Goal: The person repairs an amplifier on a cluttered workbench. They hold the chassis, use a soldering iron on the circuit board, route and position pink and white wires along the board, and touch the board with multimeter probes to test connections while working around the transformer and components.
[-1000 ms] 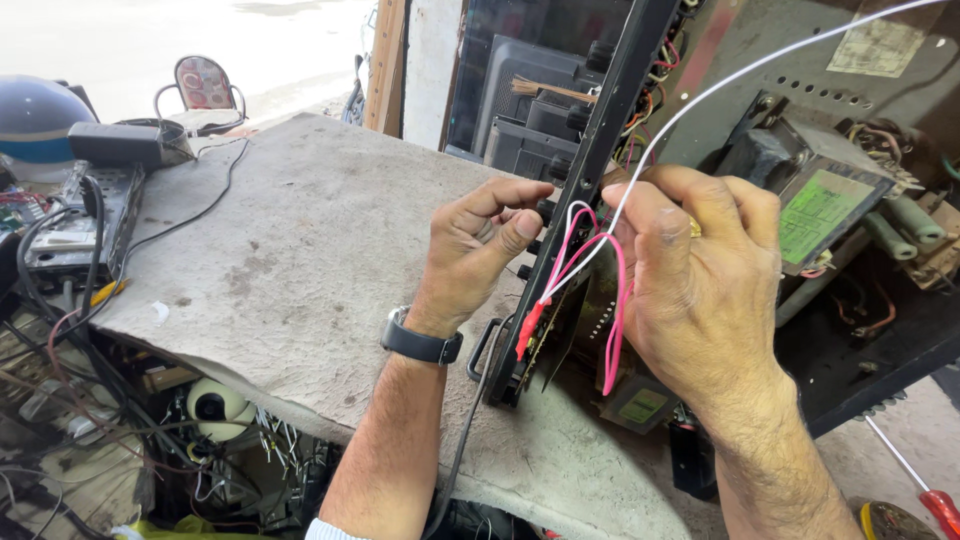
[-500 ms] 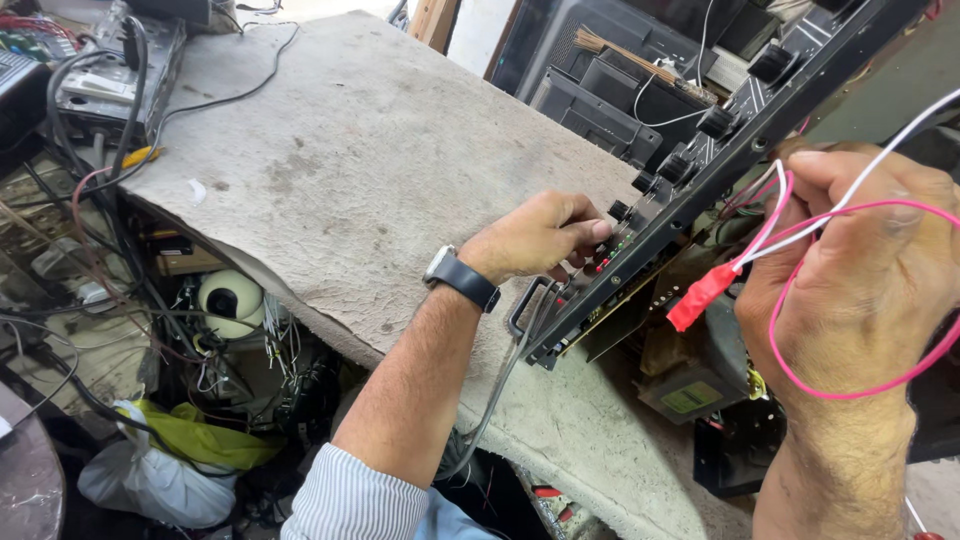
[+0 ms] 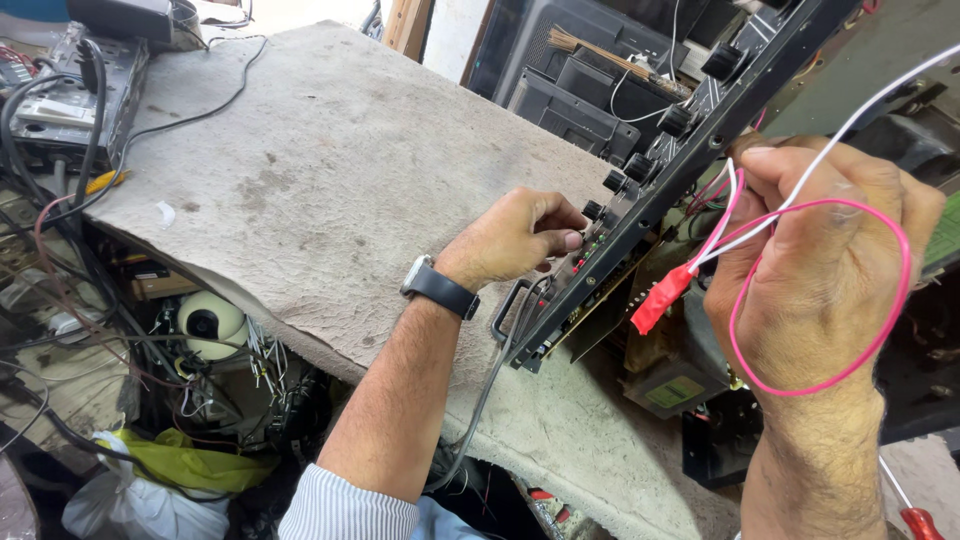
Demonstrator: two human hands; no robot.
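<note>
A black amplifier front panel [image 3: 700, 150] with round knobs stands tilted on the grey felt-covered bench [image 3: 330, 170]. My left hand [image 3: 515, 235], with a dark watch on its wrist, pinches a small knob low on that panel. My right hand [image 3: 815, 265] is closed around pink and white wires [image 3: 860, 350] behind the panel. A red-taped wire end [image 3: 662, 298] hangs below its fingers. The open chassis [image 3: 665, 380] with its metal parts shows under the panel.
Another electronic unit with black cables [image 3: 70, 100] sits at the bench's far left. Below the bench edge lie tangled wires, a white round part [image 3: 210, 320] and a yellow bag [image 3: 190, 465]. Black equipment cases [image 3: 570, 90] stand behind. A red-handled screwdriver [image 3: 915, 520] lies bottom right.
The view has swung left and down, so more of the bench and the clutter under it shows. My left hand stays on the panel and my right hand keeps the wires.
</note>
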